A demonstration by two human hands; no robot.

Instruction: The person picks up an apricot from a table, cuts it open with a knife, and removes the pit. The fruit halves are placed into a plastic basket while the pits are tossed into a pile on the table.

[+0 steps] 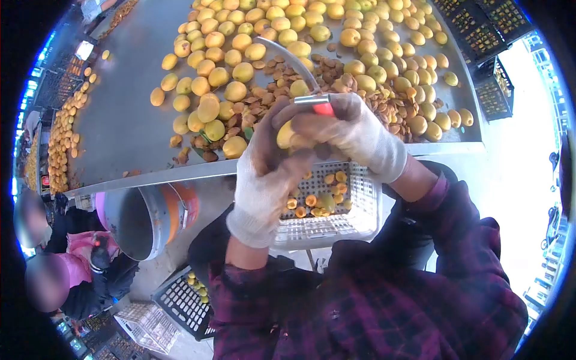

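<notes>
Both my hands wear dirty white gloves and meet above the white basket (360, 207), near the metal table's edge (198, 171). My left hand (264, 162) is closed around a yellow fruit (285, 135), partly hidden by the fingers. My right hand (354, 129) grips the red handle of a curved knife (294, 63), its blade pointing up and left over the table. The fingers of my right hand touch the fruit too. Halved fruits (311, 200) lie in the basket below. Whole yellow fruits (235, 91) and brown pits (258, 102) are heaped beyond my hands.
A white bucket (139, 222) stands at the left under the table edge, with a black crate (186, 303) and a white crate (147, 327) below. Co-workers (78, 264) sit at far left. Dark crates (495, 90) stand at the upper right.
</notes>
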